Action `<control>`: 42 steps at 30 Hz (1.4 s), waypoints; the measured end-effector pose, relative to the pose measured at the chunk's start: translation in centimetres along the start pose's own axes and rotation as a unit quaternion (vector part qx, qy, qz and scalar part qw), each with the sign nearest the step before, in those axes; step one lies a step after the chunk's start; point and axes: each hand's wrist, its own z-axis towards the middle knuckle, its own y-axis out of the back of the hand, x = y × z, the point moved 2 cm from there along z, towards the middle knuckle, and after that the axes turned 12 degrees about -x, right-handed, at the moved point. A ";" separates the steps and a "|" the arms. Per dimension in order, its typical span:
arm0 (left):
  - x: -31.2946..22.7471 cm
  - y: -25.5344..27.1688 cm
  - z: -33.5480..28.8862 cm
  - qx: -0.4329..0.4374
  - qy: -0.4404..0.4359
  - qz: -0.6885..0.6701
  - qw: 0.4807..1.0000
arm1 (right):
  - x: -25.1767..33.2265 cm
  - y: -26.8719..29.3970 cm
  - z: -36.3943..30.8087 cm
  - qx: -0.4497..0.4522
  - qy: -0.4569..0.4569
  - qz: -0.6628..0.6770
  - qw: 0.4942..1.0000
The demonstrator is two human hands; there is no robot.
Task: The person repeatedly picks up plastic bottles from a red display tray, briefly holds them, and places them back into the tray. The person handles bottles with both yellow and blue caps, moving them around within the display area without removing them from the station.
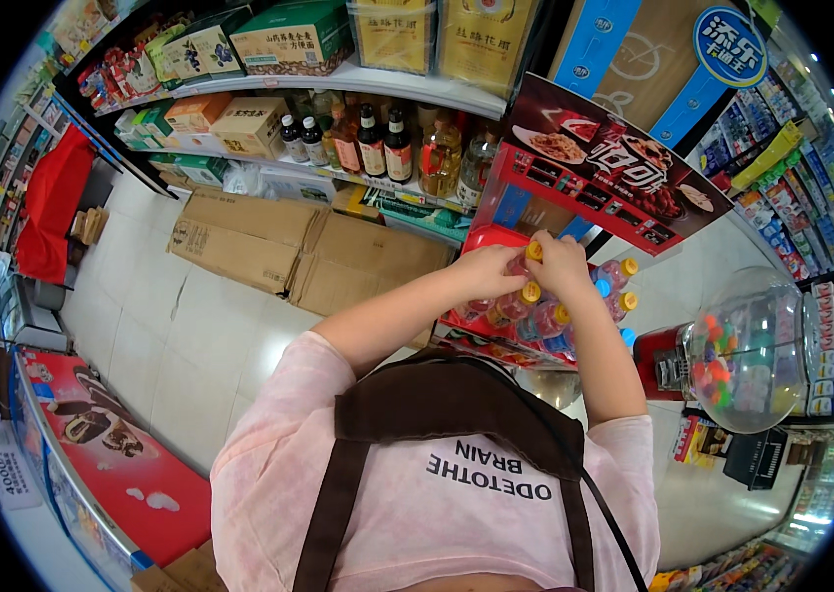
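My left hand (492,272) and my right hand (561,266) meet at a yellow-capped bottle (534,251) in the far part of a red display stand (483,238). The left fingers are closed around the bottle's upper part. Curled at its cap, the right fingers touch it from the other side. Much of this bottle is hidden by my hands. Several more pink drink bottles (509,310) with yellow caps stand upright nearer to me and to the right. A few blue caps (602,288) show among them, partly behind my right forearm.
A dark red sign board (614,163) rises behind the stand. To the right is a gumball machine (718,360) with a clear globe. Flattened cardboard (249,242) lies on the floor at left, before shelves (368,84) of boxes and bottles. A red-topped freezer (111,444) stands at lower left.
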 end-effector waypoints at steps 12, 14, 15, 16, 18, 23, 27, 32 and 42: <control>-0.8 3.0 -0.8 -0.173 -0.060 -0.125 0.975 | 1.6 11.3 2.4 -0.214 0.022 0.175 0.961; -0.1 2.8 -0.5 -0.201 -0.076 -0.173 0.961 | 1.7 13.3 2.7 -0.264 0.056 0.184 0.945; -0.1 2.6 -0.4 -0.205 -0.058 -0.231 0.949 | 2.0 14.4 2.8 -0.285 0.077 0.189 0.937; -0.1 2.5 -0.4 -0.209 -0.040 -0.288 0.934 | 2.4 15.5 2.8 -0.299 0.083 0.213 0.926; -1.1 3.0 -0.5 -0.207 -0.028 -0.343 0.916 | 3.3 17.6 2.6 -0.317 0.089 0.248 0.911; -3.3 3.2 -1.4 -0.049 -0.039 -0.445 0.894 | 4.2 19.6 2.3 -0.222 -0.011 0.506 0.833; -5.4 3.0 -3.8 0.086 0.007 -0.528 0.845 | 4.6 19.3 2.3 -0.145 -0.046 0.533 0.832; -5.9 3.3 -5.9 0.178 0.065 -0.510 0.839 | 3.8 16.4 2.4 -0.092 -0.100 0.552 0.823; -3.9 1.0 -9.0 0.189 0.174 -0.461 0.850 | 2.4 12.7 2.1 0.028 -0.158 0.533 0.831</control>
